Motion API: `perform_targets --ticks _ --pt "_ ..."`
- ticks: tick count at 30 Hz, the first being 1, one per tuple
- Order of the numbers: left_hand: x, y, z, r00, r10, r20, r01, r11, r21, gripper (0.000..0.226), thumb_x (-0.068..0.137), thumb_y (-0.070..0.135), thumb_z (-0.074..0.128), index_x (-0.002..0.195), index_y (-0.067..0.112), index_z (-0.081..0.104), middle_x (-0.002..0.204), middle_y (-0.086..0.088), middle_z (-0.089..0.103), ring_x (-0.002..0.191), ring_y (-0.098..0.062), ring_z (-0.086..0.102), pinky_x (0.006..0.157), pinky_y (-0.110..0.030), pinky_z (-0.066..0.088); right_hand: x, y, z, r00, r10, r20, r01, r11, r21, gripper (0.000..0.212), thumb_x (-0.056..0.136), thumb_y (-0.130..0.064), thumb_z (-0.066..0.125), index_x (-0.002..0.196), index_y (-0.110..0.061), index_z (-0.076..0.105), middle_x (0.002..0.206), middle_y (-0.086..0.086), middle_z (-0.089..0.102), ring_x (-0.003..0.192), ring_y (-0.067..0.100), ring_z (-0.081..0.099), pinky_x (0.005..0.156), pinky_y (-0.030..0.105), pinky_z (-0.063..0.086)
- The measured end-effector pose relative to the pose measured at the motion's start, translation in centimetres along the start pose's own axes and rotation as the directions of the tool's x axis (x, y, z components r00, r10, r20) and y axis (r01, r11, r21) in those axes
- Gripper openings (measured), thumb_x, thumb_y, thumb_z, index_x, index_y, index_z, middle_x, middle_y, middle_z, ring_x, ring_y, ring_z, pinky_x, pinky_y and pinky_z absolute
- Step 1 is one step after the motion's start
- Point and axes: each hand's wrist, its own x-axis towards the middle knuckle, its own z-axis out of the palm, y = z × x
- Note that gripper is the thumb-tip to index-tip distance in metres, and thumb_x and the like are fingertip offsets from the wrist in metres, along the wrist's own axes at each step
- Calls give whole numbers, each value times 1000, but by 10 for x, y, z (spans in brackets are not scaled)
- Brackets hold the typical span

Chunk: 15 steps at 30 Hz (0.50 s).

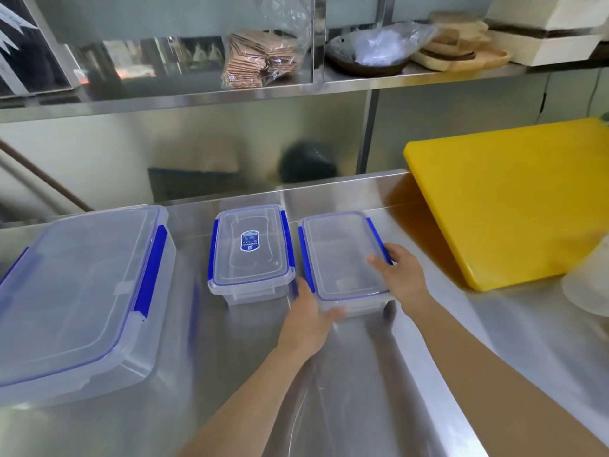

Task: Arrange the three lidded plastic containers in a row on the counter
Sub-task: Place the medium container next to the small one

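Three clear plastic containers with blue-clipped lids stand on the steel counter [346, 390]. The large container [75, 291] is at the left. A small container with a blue label [250, 252] stands in the middle. To its right sits another small container [342, 255], and both my hands grip it. My left hand [309, 321] holds its near left corner, thumb under the front edge. My right hand [402, 272] clasps its right side at the blue clip, thumb on the lid.
A thick yellow cutting board [514, 199] leans at the right against the back wall. A white object [590, 282] sits at the far right edge. The steel shelf [230, 97] above holds bagged brown packets, a dark pan and wooden boards.
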Motion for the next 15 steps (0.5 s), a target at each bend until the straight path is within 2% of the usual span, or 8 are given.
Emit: perform_targets --ticks 2,5,6,8,10,11,13,15 --pt "3 2 3 994 -70 -80 74 996 58 68 83 41 65 134 5 38 132 -13 57 114 -33 58 94 -39 47 4 -4 3 1000 -23 14 23 998 -52 36 89 -34 57 116 -9 56 109 8 63 88 20 54 73 28 40" --pt "9 4 3 980 -150 -132 151 989 -6 59 83 48 60 120 3 47 117 -18 63 107 -36 59 91 -41 49 5 -4 2 988 -13 156 -4 994 110 33 85 -31 64 112 -25 46 97 -11 56 89 12 55 75 25 46" --pt "13 4 2 977 -161 -137 159 987 -25 57 84 48 59 118 3 48 113 -16 63 106 -35 59 90 -41 48 5 -2 3 973 -47 228 12 988 153 40 80 -29 70 112 -29 45 98 -14 56 92 11 58 77 24 50" --pt "16 5 0 975 -174 -137 170 985 -40 53 86 46 57 116 4 48 104 -11 61 104 -33 60 87 -39 46 8 5 3 933 -119 339 94 991 90 65 64 -35 83 120 -35 50 116 -6 60 107 14 60 87 34 56" --pt "18 2 1 974 -162 -157 157 987 -42 52 86 46 57 117 5 48 109 -10 63 105 -32 60 88 -40 46 14 13 3 901 -162 403 178 984 -2 89 50 -43 89 129 -38 47 127 1 55 115 17 56 91 41 55" --pt "19 -1 3 974 -144 -176 139 989 -40 54 86 46 58 119 6 47 115 -12 63 108 -32 60 90 -41 47 16 13 3 894 -170 414 186 983 1 90 51 -40 89 130 -36 47 127 2 55 115 18 56 89 39 56" --pt "17 -3 6 976 -98 -196 88 994 -60 63 84 47 58 133 12 38 133 -11 56 118 -29 57 98 -45 47 21 14 2 903 -181 390 183 983 32 80 58 -27 87 129 -28 49 123 2 57 112 18 58 82 27 58" --pt "17 -6 12 984 -48 -170 33 995 -91 76 81 52 52 145 27 19 149 -5 42 131 -22 49 106 -46 43 23 13 1 913 -189 361 179 982 61 72 64 -19 84 127 -25 50 122 0 57 110 17 58 73 15 56"
